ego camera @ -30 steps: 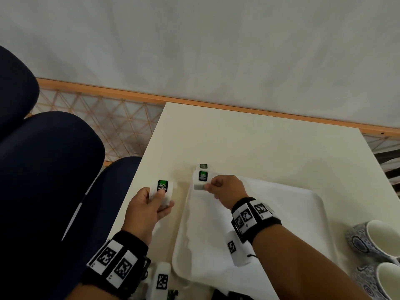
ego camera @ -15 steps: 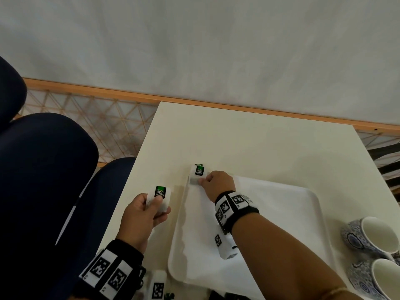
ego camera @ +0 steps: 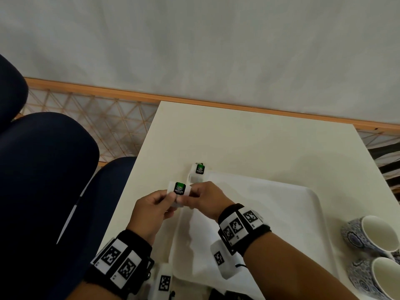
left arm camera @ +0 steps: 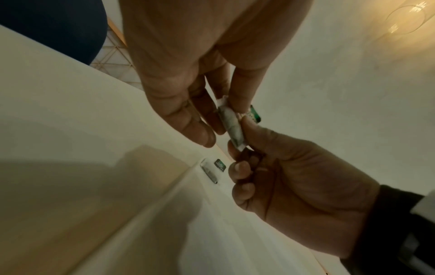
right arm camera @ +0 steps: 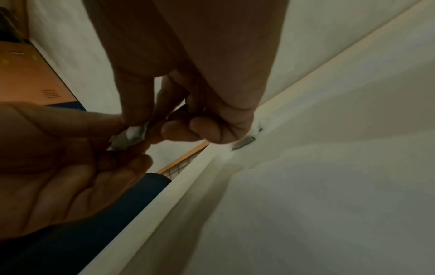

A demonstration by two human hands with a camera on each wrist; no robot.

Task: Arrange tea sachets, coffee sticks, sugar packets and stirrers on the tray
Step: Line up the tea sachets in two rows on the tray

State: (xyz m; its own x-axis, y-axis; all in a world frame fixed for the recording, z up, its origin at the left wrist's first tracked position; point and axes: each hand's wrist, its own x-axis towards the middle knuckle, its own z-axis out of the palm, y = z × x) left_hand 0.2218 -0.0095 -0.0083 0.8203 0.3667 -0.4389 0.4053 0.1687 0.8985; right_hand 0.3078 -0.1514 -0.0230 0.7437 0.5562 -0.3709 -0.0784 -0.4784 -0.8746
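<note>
Tea sachet (ego camera: pixel 179 189) is up in the air just left of the tray (ego camera: pixel 281 213), pinched by my left hand (ego camera: pixel 149 211) and right hand (ego camera: pixel 205 200) together. Looks feather-light, soft and crinkly, so I'd grip its edges gently.

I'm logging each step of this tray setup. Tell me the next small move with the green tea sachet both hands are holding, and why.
Probably the left hand lets go so the right hand can carry the held tea sachet to the tray. Both hands pinch it above the tray's left edge, and another sachet already lies at the tray's far left corner, with bare tray beside it.
</note>
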